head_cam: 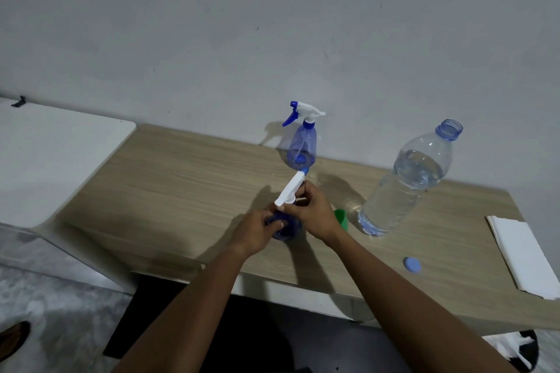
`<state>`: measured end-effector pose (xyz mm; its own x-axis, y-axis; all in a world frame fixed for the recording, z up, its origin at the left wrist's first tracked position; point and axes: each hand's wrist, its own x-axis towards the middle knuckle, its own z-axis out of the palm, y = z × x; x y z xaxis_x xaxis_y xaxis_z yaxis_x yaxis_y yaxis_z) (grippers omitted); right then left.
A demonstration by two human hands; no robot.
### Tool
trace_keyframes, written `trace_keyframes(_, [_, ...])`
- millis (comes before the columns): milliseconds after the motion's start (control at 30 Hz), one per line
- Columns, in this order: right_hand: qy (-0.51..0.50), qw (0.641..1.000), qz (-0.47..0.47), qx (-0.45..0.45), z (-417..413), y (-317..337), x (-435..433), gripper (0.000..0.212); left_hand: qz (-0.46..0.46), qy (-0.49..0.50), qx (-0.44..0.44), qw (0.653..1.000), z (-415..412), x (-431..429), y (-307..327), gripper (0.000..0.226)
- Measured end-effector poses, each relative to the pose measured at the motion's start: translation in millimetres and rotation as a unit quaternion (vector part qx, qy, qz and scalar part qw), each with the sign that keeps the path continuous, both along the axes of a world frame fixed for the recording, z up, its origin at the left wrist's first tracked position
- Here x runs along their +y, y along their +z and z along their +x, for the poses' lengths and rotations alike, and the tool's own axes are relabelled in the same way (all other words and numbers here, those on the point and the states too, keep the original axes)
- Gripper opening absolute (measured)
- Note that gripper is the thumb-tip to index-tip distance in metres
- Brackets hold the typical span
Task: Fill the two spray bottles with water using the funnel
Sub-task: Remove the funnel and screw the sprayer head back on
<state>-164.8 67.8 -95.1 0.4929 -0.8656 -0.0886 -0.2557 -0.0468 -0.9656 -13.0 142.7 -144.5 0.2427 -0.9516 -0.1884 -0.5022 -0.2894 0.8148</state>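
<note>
Reaching in from the lower edge, both bare forearms converge on the near spray bottle (285, 225), which stands on the wooden table (181, 185) near its middle. The left hand (257, 232) is curled round the blue body of this bottle, fingers wrapped across its front, thumb on the near side. The right hand (312, 213) sits just above and to the right, fingers closed in a pinch on the neck of the white spray head (291, 189). The head is tilted, its blue nozzle tip pointing up and away toward the wall. Whether it is fully off the bottle cannot be told; the hands cover the joint.

A second spray bottle (301, 142) stands upright farther back, close to the wall, trigger head on. The green funnel (341, 218) is just right of the right hand, mostly hidden behind the wrist. The large water bottle (406, 182) stands to the right, uncapped, partly filled. Its blue cap (412, 264) lies on the table nearer the front edge. A folded white cloth or paper (521, 254) rests at the table's right end.
</note>
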Motion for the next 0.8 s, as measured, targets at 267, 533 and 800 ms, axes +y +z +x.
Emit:
trace_keyframes(267, [0.038,0.998,0.029,-0.040,-16,-1,-7,0.030,-0.046,-0.037,0.022,0.998,0,2,9,0.030])
trace_keyframes(533, [0.101,0.995,-0.018,0.008,-17,9,-10,0.025,-0.037,-0.030,0.019,0.999,-1,2,10,0.034])
trace_keyframes(800, [0.094,0.995,-0.012,0.016,-10,3,-15,0.019,-0.038,-0.027,0.026,0.999,0,2,7,0.032])
